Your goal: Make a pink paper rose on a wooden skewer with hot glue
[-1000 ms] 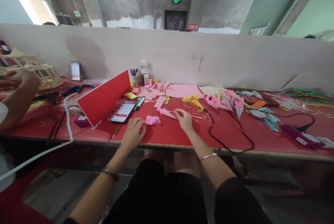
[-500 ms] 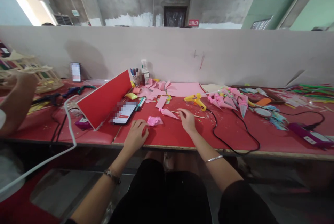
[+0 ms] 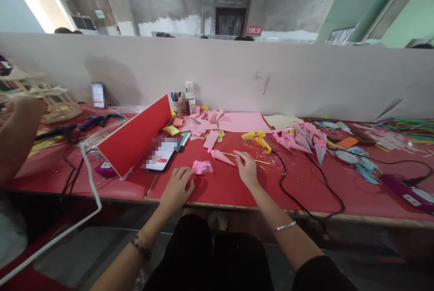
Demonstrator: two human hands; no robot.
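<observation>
My left hand (image 3: 176, 187) rests flat on the red table (image 3: 224, 187), fingers apart, just short of a small crumpled pink piece (image 3: 202, 166). My right hand (image 3: 247, 167) pinches a thin wooden stick (image 3: 261, 161) that carries a pink paper cone (image 3: 222, 157) at its left end; the stick lies low over the table. A phone (image 3: 161, 154) lies left of my left hand.
A yellow glue gun (image 3: 258, 138) with a black cable (image 3: 305, 191) lies behind my right hand. Finished pink cones (image 3: 300, 139) lie to the right, pink paper scraps (image 3: 206, 124) behind. A red folder (image 3: 135, 135) leans at left. Another person's arm (image 3: 15, 137) is at far left.
My hands have hardly moved on the table; my left hand has spread slightly near the pink piece. The view has shifted a little as my head moved.
</observation>
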